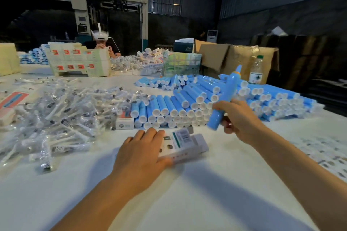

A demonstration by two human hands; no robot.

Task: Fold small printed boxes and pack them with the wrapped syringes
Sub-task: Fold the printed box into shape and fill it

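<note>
Table (187, 202): white top, filling the lower view from 7 to 5 o'clock.
Flat printed sheets (13, 99): red and white, at 9 o'clock, lying by the left edge.
Wrapped syringes (62, 110): loose heap in clear wrappers, spread from 9 to 10 o'clock, left of the hands.
Stacked carton blanks (78, 60): pale stack with red squares, at 11 o'clock, far side of the table.
Second person (102, 43): seated behind that stack at 11 o'clock, white headset on, hands raised.
Small white box (124, 123): at centre, just beside the near end of the blue tubes.
Left hand (142, 154): at 6 o'clock, palm down, fingers fairly straight and resting on the printed box; thumb lies along its near edge.
Printed box (185, 143): the task's box, flat on the table just right of centre, white with a barcode and green stripe, partly under the left hand.
Blue tubes (187, 103): white-capped, stacked in rows from 12 to 3 o'clock.
Blue applicator (225, 95): long blue piece with a side arm and yellow-ringed tip, tilted, raised above the tubes at 2 o'clock.
Right hand (238, 118): at 3 o'clock, fingers curled round the applicator's lower part.
Cardboard cartons (234, 58): brown, open, at 1 o'clock.
Plastic bottle (256, 70): green cap, upright at 2 o'clock.
</note>
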